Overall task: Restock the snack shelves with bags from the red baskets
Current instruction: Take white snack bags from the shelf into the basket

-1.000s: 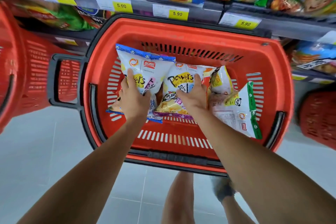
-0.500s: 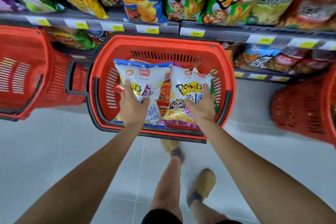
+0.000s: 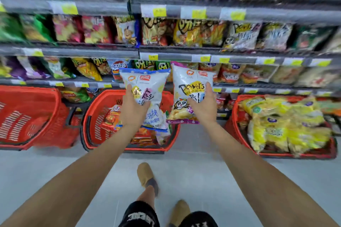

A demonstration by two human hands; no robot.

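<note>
Two white snack bags were held up in front of the shelves, above the middle red basket. The blue-edged bag was gripped by the left hand, with fingers curled round its lower half. The purple-edged bag was gripped the same way by the right hand. Both bags were clear of the basket and not yet on any shelf.

Risks judged from this position:

- Each bag was held low and one-handed. The puffed, slippery film could slide out, and the bag would be dropped to the floor or back into the basket.
- The contents could be crushed if the grip were tightened.
- The shelf rows appeared tightly packed. A bag pushed in could knock neighbouring bags off the front edge.
- The shelf labels were blurred and could not be read, so a bag could be placed in the wrong row.
- The right basket, heaped with yellow bags, and the left basket stood on the floor near the feet. A sideways step could end in a trip.
</note>
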